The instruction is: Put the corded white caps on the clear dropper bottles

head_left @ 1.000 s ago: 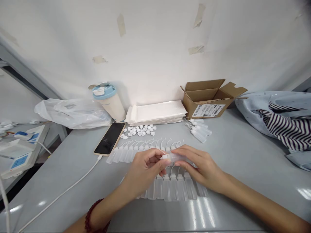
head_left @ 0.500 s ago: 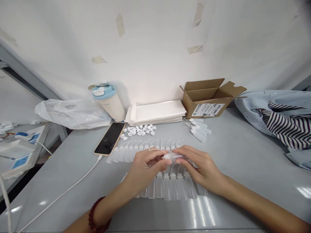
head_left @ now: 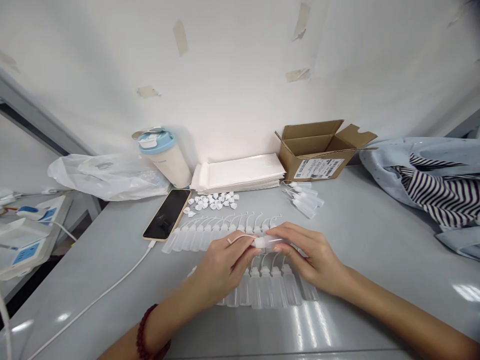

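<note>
A small translucent squeeze bottle (head_left: 275, 241) lies roughly sideways between my two hands above the table. My right hand (head_left: 317, 255) grips its body between thumb and fingers. At the bottle's white neck end, my left hand (head_left: 223, 262) is closed in a pinch on the cap, and a thin curved white strap sticks out over these fingers. Under and beyond my hands run two rows of similar bottles: a front row (head_left: 260, 290), partly hidden by my hands, and a back row (head_left: 197, 237) with curved white straps pointing away.
Loose white caps (head_left: 215, 201) lie behind the rows, before a stack of white envelopes (head_left: 240, 172). Several more bottles (head_left: 305, 200) lie by an open cardboard box (head_left: 318, 165). A phone (head_left: 167, 215) on a cable, a tumbler (head_left: 167, 160) and a plastic bag (head_left: 108, 175) stand left; cloth (head_left: 442, 185) right.
My left fingers have turned and closed tighter around the bottle's neck end. My right hand keeps its hold on the body. The view has shifted slightly.
</note>
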`<state>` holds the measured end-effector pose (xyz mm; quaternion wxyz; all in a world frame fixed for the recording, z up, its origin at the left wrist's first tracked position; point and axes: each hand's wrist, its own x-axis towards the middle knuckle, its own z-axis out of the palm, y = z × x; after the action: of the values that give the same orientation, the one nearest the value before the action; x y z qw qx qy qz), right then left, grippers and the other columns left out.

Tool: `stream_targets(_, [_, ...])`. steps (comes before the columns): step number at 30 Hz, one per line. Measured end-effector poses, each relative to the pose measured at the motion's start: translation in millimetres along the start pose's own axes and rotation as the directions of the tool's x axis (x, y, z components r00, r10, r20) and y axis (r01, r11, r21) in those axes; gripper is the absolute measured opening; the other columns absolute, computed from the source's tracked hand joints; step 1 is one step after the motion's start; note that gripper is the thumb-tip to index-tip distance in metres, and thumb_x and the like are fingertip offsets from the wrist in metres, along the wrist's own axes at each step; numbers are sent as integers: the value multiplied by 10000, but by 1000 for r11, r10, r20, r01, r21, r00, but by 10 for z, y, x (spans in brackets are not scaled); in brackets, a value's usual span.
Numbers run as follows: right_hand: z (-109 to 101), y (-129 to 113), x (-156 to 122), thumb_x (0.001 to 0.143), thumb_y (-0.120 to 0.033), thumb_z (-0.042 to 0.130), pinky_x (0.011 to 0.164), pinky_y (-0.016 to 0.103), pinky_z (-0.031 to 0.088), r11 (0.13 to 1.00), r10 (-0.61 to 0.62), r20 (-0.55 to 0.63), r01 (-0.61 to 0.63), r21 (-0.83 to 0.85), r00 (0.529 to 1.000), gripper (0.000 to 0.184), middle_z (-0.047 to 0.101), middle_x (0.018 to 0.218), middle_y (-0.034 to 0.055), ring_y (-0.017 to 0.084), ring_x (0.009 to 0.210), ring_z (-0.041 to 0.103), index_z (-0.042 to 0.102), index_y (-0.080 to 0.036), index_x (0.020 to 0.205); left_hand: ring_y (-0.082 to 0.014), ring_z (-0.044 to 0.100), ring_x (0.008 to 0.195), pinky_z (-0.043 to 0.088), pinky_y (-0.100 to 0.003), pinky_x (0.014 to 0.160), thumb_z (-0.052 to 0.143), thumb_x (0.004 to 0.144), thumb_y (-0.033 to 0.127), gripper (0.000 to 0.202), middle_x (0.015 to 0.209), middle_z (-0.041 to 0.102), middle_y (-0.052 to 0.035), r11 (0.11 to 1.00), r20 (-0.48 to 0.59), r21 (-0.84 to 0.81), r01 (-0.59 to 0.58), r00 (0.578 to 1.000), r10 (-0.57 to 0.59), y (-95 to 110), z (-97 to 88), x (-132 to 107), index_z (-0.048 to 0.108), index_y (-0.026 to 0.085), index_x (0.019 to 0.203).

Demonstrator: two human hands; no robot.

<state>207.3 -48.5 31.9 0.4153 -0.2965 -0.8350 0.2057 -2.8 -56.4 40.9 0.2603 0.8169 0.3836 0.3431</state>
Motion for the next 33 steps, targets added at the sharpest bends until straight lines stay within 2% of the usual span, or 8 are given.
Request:
stream_targets(3, [3, 6, 5, 924, -106, 474, 635, 285, 511, 1000, -2, 0, 2, 3, 1000, 212, 649, 883, 110, 184, 772, 622, 575, -126, 1109, -126, 565, 660, 433, -203, 569, 505, 912, 268, 185, 739, 629, -27, 987, 52, -110, 121, 992, -116, 17, -26, 18, 644, 154, 867])
stream_targets(8, [39, 10, -11, 927, -99, 472, 688, 282, 513, 997, -77, -4, 77, -1, 997, 241, 630, 945, 125, 181, 839, 612, 546, -123, 1155, -112, 589, 600, 448, -196, 560, 404, 953, 386, 413, 642, 629, -13, 853, 281, -261, 453, 881, -382, 113, -96, 73, 604, 152, 677])
stream_targets(12, [49, 0, -31, 941, -131, 455, 624, 269, 488, 998, -65, 12, 65, -12, 998, 225, 624, 875, 107, 165, 735, 584, 541, -113, 1148, -105, 569, 573, 436, -204, 558, 401, 961, 368, 408, 603, 597, 7, 884, 261, -217, 415, 897, -357, 109, -74, 52, 568, 159, 652])
stream_targets(16, [36, -21, -17, 958, -176, 422, 547, 255, 443, 999, 40, 59, -40, -6, 997, 200, 600, 734, 49, 146, 609, 532, 584, -129, 1064, -132, 582, 694, 451, -234, 634, 448, 952, 253, 272, 719, 619, -13, 996, 68, -30, 87, 994, -85, 12, 17, -16, 563, 165, 722])
stream_targets(19, [23, -34, 3, 959, -175, 415, 572, 256, 451, 991, 125, 80, -128, 32, 989, 204, 621, 734, 39, 145, 622, 554, 603, -151, 1035, -146, 591, 780, 472, -248, 678, 477, 940, 201, 117, 869, 647, -37, 996, -11, 47, -82, 997, 82, -55, 70, -50, 583, 174, 901])
stream_targets(22, [17, -36, 12, 954, -182, 429, 574, 263, 458, 991, 127, 67, -130, 36, 990, 198, 635, 757, 42, 149, 628, 562, 601, -166, 1049, -142, 598, 766, 490, -243, 675, 512, 926, 256, 113, 909, 658, -38, 1000, -19, -20, 5, 1000, -6, -43, 54, -31, 596, 183, 908])
stream_targets(26, [21, -27, 10, 939, -168, 459, 613, 277, 492, 999, 37, 6, -37, 32, 999, 206, 650, 846, 73, 170, 722, 601, 569, -164, 1113, -119, 566, 651, 444, -213, 599, 430, 957, 350, 352, 689, 596, 0, 963, 159, -140, 230, 965, -208, 74, -41, 34, 589, 166, 703])
stream_targets(33, [24, -9, 11, 908, -112, 511, 681, 282, 521, 998, -39, -36, 41, 43, 999, 230, 654, 922, 89, 176, 819, 629, 582, -163, 1121, -118, 544, 634, 408, -213, 582, 394, 958, 414, 412, 654, 549, 8, 899, 262, -243, 365, 917, -301, 155, -57, 28, 546, 162, 669])
